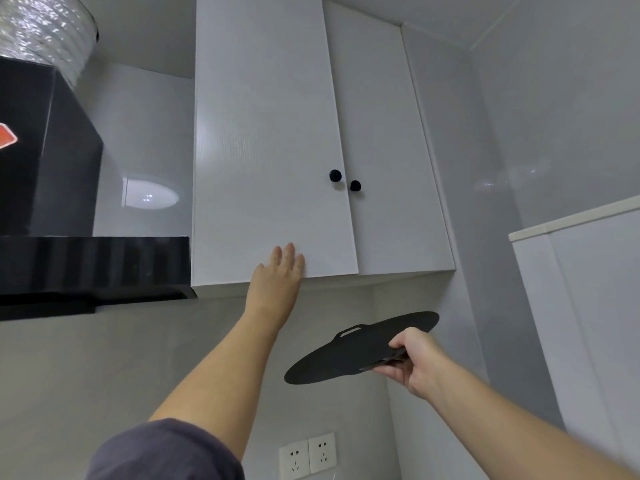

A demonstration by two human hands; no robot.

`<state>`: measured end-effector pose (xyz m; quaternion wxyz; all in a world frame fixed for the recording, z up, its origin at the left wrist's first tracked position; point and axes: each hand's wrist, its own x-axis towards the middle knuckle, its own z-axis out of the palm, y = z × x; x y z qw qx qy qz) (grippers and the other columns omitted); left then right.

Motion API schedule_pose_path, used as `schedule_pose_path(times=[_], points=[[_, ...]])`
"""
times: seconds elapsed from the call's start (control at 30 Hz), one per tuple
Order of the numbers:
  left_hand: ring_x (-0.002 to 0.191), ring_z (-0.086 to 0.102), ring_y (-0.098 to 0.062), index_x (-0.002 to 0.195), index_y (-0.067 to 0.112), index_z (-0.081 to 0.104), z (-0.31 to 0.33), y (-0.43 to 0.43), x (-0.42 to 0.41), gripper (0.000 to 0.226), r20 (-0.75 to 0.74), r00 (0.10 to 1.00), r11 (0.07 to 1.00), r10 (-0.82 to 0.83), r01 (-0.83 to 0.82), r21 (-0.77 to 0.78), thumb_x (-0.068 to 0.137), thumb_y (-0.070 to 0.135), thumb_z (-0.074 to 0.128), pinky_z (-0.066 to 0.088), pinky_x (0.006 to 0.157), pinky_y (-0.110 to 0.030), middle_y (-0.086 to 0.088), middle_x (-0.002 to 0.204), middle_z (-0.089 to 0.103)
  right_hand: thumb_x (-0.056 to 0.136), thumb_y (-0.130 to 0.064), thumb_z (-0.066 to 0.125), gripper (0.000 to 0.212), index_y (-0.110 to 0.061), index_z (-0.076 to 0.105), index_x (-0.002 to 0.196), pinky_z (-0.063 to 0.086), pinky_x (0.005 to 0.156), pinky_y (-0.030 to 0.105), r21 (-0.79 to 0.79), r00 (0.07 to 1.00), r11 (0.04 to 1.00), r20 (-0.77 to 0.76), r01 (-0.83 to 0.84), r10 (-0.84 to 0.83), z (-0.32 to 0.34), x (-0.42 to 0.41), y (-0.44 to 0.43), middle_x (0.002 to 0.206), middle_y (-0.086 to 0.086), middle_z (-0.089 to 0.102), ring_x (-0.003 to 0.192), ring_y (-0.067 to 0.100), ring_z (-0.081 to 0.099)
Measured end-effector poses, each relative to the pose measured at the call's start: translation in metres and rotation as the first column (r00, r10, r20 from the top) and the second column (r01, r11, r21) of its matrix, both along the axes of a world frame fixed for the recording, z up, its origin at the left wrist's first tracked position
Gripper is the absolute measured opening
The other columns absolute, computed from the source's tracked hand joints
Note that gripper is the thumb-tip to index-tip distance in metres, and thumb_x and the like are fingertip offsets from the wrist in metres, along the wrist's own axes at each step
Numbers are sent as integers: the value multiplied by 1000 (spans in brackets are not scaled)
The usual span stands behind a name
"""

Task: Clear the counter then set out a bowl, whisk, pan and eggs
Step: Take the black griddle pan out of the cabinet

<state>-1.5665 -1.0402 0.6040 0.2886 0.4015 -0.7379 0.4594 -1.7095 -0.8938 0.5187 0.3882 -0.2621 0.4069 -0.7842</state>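
I am looking up at a white wall cabinet (277, 133) with two doors, each with a round black knob (335, 175). My left hand (278, 271) is raised with straight fingers lying flat against the lower edge of the left door. My right hand (410, 358) grips the edge of a thin, flat black oval board (346, 355) with a slot handle, held roughly level below the cabinet. Bowl, whisk, pan and eggs are out of view.
A black range hood (69, 261) with a silver foil duct (48, 26) hangs at the left. Two white wall sockets (308, 455) sit low on the grey wall. A white appliance or cabinet (588, 306) stands at the right.
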Motion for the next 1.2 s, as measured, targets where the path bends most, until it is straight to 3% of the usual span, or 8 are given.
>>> schedule_pose_path(times=[0.2,0.3,0.43,0.6,0.73,0.87,1.0,1.2], points=[[148,5,-26,152,8,7,1,1,-4,73,9,998,994,61,-62,93,92,2,47,46,87,-31,-10,161,-5,89,11,32,20,2,49,92,57,53,52,-19,1000,1000,-1,-18,18,-6,-8,-1,88,20,62,80,39,63],[146,11,-22,150,8,13,-13,5,7,68,-2,998,980,56,-55,192,91,4,47,42,97,-36,-7,160,-2,90,10,34,19,1,50,95,57,46,48,-22,1000,999,7,-29,29,-14,-7,9,91,21,63,77,38,65],[137,28,-22,140,9,31,-55,34,32,45,-303,950,893,-74,199,403,97,21,40,37,101,-41,-6,155,18,91,9,37,17,-1,51,95,57,43,38,-26,999,998,-8,-48,48,-28,5,36,90,19,64,71,32,65],[124,44,-33,141,1,29,-114,83,81,61,-807,575,626,135,582,519,95,36,50,39,87,-36,-15,146,33,91,7,42,17,-1,54,100,57,52,36,-32,991,991,-30,-134,133,-59,32,67,94,18,66,72,31,67],[98,58,-26,143,-2,26,-158,116,130,65,-909,194,394,369,853,342,95,31,55,51,88,-37,-7,114,49,92,5,45,16,-4,55,101,57,50,35,-19,977,977,2,-214,214,-83,64,76,95,16,67,76,30,67],[90,68,-28,118,-9,54,-190,146,190,29,-877,-42,213,478,975,70,100,12,49,59,72,-36,-18,112,65,92,3,48,15,-5,58,101,58,57,38,2,951,951,27,-308,308,-108,106,76,93,14,68,78,30,67],[72,73,-22,103,-6,60,-213,177,261,18,-814,-256,282,522,952,-119,99,5,47,60,57,-28,-16,98,71,92,2,49,16,-6,58,102,56,57,37,27,903,903,41,-429,428,-130,160,74,96,14,68,84,30,65],[74,73,-21,102,-4,59,-250,209,387,19,-751,-424,385,507,890,-243,100,0,41,59,55,-28,-16,97,70,95,-1,43,18,-3,60,100,59,54,34,71,772,770,4,-634,636,-158,281,60,87,12,69,83,27,64]])
